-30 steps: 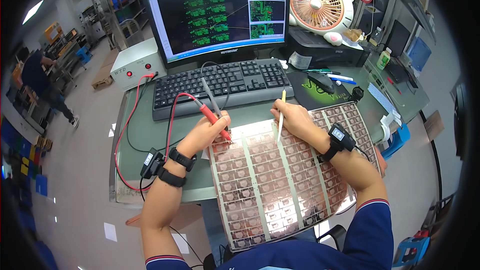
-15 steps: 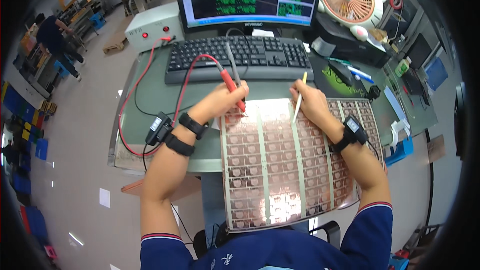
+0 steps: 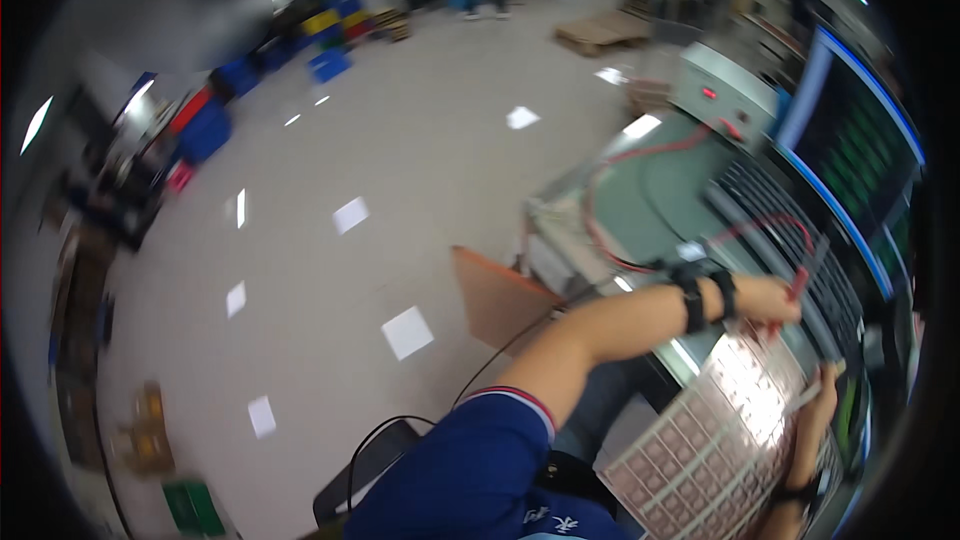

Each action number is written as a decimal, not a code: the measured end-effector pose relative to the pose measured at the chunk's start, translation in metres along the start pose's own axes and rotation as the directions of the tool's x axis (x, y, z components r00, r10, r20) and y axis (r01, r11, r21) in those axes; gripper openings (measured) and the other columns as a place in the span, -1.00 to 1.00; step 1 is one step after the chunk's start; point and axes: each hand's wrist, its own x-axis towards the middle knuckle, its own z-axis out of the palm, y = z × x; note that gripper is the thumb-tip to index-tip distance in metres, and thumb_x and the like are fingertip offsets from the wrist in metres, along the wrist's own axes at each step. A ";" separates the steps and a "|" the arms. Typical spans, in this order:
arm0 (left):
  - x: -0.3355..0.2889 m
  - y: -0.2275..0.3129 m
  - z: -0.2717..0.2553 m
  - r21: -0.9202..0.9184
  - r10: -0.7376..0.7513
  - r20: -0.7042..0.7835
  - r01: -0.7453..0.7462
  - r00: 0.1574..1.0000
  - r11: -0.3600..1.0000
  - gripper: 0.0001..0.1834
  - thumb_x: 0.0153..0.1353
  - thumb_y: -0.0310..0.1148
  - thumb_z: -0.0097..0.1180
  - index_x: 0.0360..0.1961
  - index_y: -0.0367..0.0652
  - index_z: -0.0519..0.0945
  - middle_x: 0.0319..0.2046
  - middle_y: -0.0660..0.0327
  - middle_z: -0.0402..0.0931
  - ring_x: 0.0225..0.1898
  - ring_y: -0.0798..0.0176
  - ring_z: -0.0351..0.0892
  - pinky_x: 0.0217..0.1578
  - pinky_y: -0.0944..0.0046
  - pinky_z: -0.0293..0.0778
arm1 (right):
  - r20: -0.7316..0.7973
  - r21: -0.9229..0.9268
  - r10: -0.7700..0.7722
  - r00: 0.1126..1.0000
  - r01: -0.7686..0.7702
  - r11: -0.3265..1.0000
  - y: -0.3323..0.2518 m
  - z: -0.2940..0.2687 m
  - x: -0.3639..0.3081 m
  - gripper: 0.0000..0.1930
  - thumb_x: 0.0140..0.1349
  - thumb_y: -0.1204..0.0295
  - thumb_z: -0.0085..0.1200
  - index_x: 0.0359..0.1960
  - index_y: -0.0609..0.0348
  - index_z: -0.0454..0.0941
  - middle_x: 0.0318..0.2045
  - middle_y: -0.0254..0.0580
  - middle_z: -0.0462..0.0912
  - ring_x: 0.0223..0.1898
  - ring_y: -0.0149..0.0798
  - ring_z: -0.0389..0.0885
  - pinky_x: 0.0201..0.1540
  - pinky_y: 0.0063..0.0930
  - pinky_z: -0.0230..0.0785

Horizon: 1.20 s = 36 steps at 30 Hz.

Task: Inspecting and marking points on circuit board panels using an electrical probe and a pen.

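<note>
Circuit-board panel [image 3: 675, 455] is set just below the left hand [image 3: 766, 298], by which 1 red probe [image 3: 798, 286] is pinched, seemingly for fine steering; 1 white pen-shaped tool [image 3: 803, 397] is pinched by the right hand [image 3: 822, 406]. Beyond the left hand, 1 keyboard [image 3: 833, 300] is placed, probably for easy reach.

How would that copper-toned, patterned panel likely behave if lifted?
The panel is probably fairly stiff, since its visible near-left edge runs nearly straight with no obvious sag. Its bright glare suggests a smooth face that could be somewhat slippery. Being broad and flat, it seems unlikely to roll.
</note>
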 end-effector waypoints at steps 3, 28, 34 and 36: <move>-0.016 0.011 0.004 0.060 -0.016 -0.046 0.019 0.999 0.998 -0.59 0.24 -0.18 -0.09 -0.53 -0.31 0.60 -0.59 0.08 0.61 -0.64 0.15 0.63 -0.61 0.19 0.59 | 0.003 -0.049 -0.005 1.000 0.005 0.999 0.009 -0.002 0.000 -0.87 0.48 0.43 -0.09 -0.15 0.26 0.40 -0.42 -0.02 0.46 -0.40 -0.27 0.33 -0.26 -0.46 0.34; -0.016 0.010 -0.004 0.234 -0.038 -0.090 0.058 0.995 0.970 -0.63 0.09 -0.25 -0.03 -0.48 -0.37 0.67 -0.54 0.00 0.64 -0.59 0.11 0.67 -0.50 0.16 0.57 | 0.049 -0.240 -0.015 0.999 0.026 0.970 -0.088 -0.021 0.001 -0.81 0.41 0.34 0.06 -0.19 0.24 0.54 -0.46 0.05 0.64 -0.50 -0.19 0.54 -0.43 -0.30 0.49; -0.017 0.010 -0.003 0.237 -0.039 -0.108 0.063 0.993 0.970 -0.63 0.10 -0.23 -0.02 -0.47 -0.35 0.68 -0.53 0.02 0.64 -0.54 0.11 0.68 -0.45 0.15 0.58 | 0.052 -0.259 -0.114 0.992 0.124 0.958 -0.080 -0.021 0.003 -0.81 0.41 0.36 0.05 -0.21 0.26 0.52 -0.46 0.06 0.64 -0.49 -0.18 0.57 -0.46 -0.29 0.50; -0.014 0.007 -0.003 0.252 -0.028 -0.113 0.056 0.993 0.966 -0.62 0.10 -0.21 -0.02 -0.46 -0.34 0.68 -0.52 0.04 0.65 -0.49 0.11 0.68 -0.41 0.15 0.58 | 0.058 -0.279 -0.128 0.990 0.139 0.950 -0.077 -0.020 0.003 -0.82 0.41 0.36 0.05 -0.20 0.26 0.52 -0.45 0.07 0.65 -0.48 -0.16 0.57 -0.44 -0.29 0.51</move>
